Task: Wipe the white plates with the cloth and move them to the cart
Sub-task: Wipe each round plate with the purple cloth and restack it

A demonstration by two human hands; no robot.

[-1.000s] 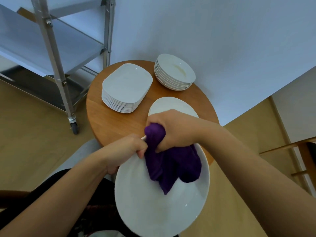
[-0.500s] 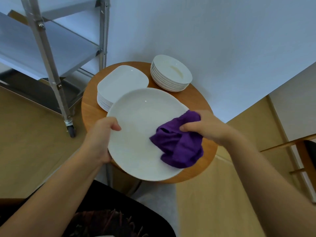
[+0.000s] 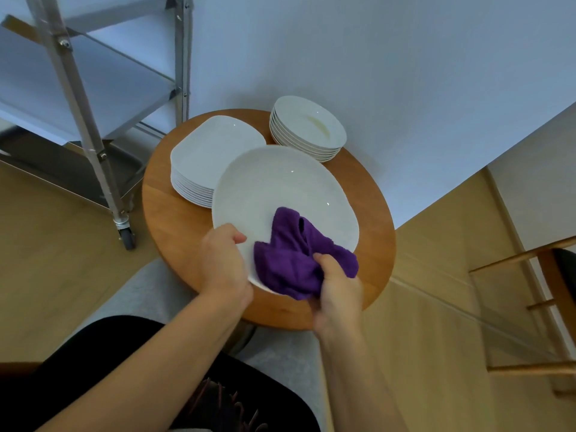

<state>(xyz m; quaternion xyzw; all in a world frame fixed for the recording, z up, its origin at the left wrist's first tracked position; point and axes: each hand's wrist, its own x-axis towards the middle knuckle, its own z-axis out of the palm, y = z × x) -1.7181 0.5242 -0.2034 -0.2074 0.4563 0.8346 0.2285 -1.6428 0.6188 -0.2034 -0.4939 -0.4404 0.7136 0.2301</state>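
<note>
The cloth [image 3: 299, 260] has been dragged to the plate's [image 3: 280, 194] near edge above the tabletop [image 3: 174, 232]. Plate rim gripped by left hand [image 3: 223, 263], cloth bunched in right hand [image 3: 338, 291]. Wiping is underway; transfer to the cart [image 3: 90, 120] likely follows.

A home dining corner or small eatery is showing here: plate stacks [image 3: 215, 163] are sitting on a round wooden table [image 3: 174, 226], a wheeled steel cart [image 3: 93, 126] is standing beside it, and a wooden chair [image 3: 536, 307] is waiting on the wood floor.

Nothing here can be read: I see no words, labels, brand marks or numbers on anything.
</note>
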